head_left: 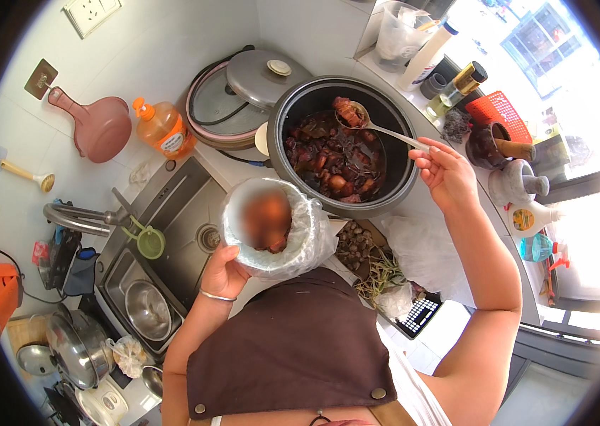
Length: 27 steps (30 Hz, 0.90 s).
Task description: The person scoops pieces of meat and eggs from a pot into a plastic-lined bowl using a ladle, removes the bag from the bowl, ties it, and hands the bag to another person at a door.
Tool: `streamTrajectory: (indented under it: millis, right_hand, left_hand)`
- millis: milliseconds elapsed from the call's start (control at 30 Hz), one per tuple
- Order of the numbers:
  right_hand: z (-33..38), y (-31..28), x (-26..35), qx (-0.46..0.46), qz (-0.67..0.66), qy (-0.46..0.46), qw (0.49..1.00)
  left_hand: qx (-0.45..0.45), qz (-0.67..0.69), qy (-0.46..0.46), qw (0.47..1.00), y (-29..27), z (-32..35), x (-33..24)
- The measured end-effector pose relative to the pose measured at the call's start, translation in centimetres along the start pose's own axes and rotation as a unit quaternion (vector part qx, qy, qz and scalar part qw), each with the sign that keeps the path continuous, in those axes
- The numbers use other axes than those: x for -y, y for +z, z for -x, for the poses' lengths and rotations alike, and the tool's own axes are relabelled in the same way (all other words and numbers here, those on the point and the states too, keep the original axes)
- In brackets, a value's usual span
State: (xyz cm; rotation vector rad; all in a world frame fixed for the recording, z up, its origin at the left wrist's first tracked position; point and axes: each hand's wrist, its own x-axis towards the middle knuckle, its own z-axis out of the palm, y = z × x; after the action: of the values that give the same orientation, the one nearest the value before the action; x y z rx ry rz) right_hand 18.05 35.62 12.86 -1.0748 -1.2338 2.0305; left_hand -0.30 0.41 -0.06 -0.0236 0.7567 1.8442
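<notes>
In my right hand is the long handle of a metal spoon, fingers closed round its end. The spoon's bowl carries brown chunks of meat over the far part of a big dark cooking pot. Dark stewed pieces in brown sauce fill its lower part. My left hand grips the near left side of a round bowl lined with a clear plastic bag, held beside the pot. Reddish-brown pieces lie in that bowl, partly blurred. My left fingers are mostly hidden beneath it.
A steel sink with a faucet lies left. Behind it stand an orange pump bottle and a grey lid. Bottles, a red basket and a stone mortar line the right ledge. Below the pot lies a plastic bag.
</notes>
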Motion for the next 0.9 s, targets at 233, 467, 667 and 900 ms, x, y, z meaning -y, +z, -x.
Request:
streamTrajectory:
  millis: [233, 467, 667, 900]
  right_hand:
    - [3.3, 0.9, 2.8, 0.077, 0.02, -0.03, 0.996]
    - [7.2, 3.4, 2.3, 0.124, 0.036, -0.001, 0.992]
    - [9.6, 5.8, -0.1, 0.165, 0.074, 0.05, 0.982]
    - [12.7, 6.8, -2.2, 0.192, 0.264, -0.015, 0.945]
  left_hand:
    - [0.006, 0.003, 0.006, 1.0, 0.0, 0.0, -0.2]
    - [-0.01, -0.003, 0.008, 1.0, 0.6, 0.2, -0.4]
    - [-0.001, -0.029, 0.013, 1.0, 1.2, 0.4, -0.8]
    - [-0.015, -0.001, -0.009, 1.0, 2.2, 0.6, -1.5]
